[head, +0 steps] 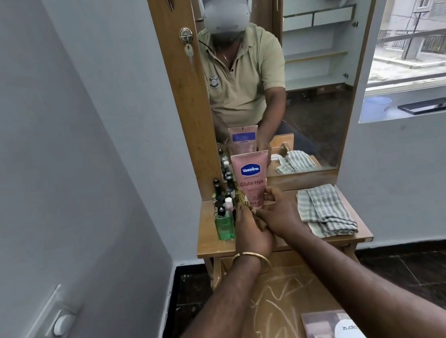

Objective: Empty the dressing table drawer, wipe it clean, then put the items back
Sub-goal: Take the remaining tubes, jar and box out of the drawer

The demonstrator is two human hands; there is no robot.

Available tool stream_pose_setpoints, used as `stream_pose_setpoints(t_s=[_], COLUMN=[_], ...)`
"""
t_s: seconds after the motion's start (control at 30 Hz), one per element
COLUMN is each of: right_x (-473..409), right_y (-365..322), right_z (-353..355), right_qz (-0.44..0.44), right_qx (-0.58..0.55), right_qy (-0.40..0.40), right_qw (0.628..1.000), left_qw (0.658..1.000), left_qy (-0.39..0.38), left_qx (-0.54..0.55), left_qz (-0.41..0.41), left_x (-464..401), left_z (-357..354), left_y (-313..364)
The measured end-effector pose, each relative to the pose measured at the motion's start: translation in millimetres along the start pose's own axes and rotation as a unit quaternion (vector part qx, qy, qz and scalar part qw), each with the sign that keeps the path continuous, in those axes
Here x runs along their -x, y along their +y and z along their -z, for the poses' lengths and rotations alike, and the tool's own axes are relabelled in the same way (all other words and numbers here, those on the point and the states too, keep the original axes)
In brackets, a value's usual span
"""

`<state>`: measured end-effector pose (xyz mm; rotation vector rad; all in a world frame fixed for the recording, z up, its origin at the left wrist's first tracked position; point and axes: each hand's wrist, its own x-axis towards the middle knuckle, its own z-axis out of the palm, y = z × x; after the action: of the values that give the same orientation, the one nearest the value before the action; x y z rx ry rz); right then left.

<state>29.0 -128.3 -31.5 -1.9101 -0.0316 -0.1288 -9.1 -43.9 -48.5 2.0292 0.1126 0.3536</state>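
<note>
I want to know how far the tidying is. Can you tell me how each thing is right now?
Drawer: pulled open, chalky smears on its bottom, still holding a nail polish tub.
Pink tube: upright on the table top, both hands on its lower end.
Left hand: holding the tube.
Right hand: pinching the tube.
Small bottles: standing, caps on.
Cloth: folded, lying unused.

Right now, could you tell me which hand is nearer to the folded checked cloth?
Right. The right hand grips the Vaseline tube just left of the cloth; the left hand lies farther left, by the bottles.
</note>
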Motion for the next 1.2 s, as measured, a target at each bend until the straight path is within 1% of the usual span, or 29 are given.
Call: stream_pose_setpoints(t_s=[0.2, 0.57, 0.63, 0.77, 0.97, 1.03, 1.1, 1.17, 1.2], right_x=[-3.8, -7.2, -3.5, 7.7, 38.3, 50.2, 63.6, 80.2, 88.4], right_y=[-2.3, -1.7, -3.3, -9.7, -27.4, -29.7, -26.7, -23.6, -21.9], right_z=[0.3, -1.9, 0.9, 12.1, 36.0, 45.3, 58.9, 74.5, 81.0], right_qz=[0.012, -0.008, -0.017, -0.021, -0.012, -0.013, -0.019, -0.017, -0.016], right_qx=[0.013, 0.006, -0.002, 0.024, 0.033, 0.074, 0.150, 0.248, 0.312], right_qy=[0.003, -0.007, -0.009, 0.001, 0.011, 0.002, -0.049, -0.125, -0.162], right_qw=[1.000, 1.000, 1.000, 1.000, 0.999, 0.997, 0.987, 0.960, 0.936], left_qw=[1.000, 1.000, 0.999, 0.999, 0.999, 0.998, 0.997, 0.995, 0.995], left_qy=[-0.008, -0.016, -0.020, -0.021, -0.035, -0.049, -0.068, -0.088, -0.095], left_qx=[0.013, 0.014, 0.008, -0.006, -0.012, -0.020, -0.023, -0.029, -0.035], left_qz=[0.010, 0.020, 0.026, 0.037, 0.019, 0.018, 0.022, 0.023, 0.023], left_x=[-4.6, -7.4, -4.4, 5.4, 37.4, 46.8, 58.7, 74.4, 81.9], left_z=[-1.7, -0.9, 0.5, 3.3, 21.0, 27.6, 34.9, 41.8, 44.4], left_y=[-1.9, -3.4, -1.6, 4.0, 32.2, 36.3, 37.5, 37.3, 36.2])
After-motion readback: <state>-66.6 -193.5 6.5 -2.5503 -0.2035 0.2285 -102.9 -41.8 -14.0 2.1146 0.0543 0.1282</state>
